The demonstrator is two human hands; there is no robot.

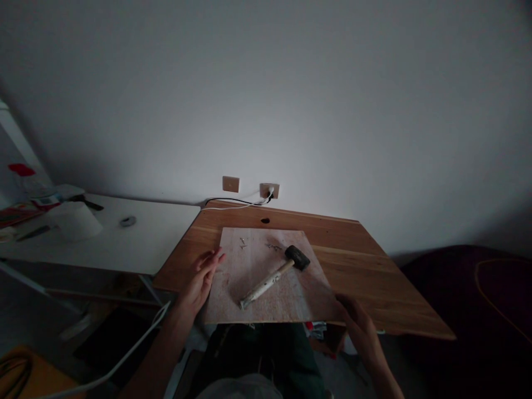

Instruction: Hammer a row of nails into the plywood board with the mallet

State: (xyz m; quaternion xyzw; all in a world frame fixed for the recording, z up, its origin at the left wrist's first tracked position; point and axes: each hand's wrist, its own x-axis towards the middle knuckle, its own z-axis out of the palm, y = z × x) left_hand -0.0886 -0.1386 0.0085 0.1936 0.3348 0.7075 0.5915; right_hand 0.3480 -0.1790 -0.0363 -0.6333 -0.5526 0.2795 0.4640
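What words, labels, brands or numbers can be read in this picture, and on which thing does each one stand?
No text can be read. The printed packet on the white desk has small marks, too blurred to read. The rubber mallet shows no readable label.

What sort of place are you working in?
Probably a room at home: a wooden desk, a wall socket with plugged-in cables, and a rubber mallet on a board.
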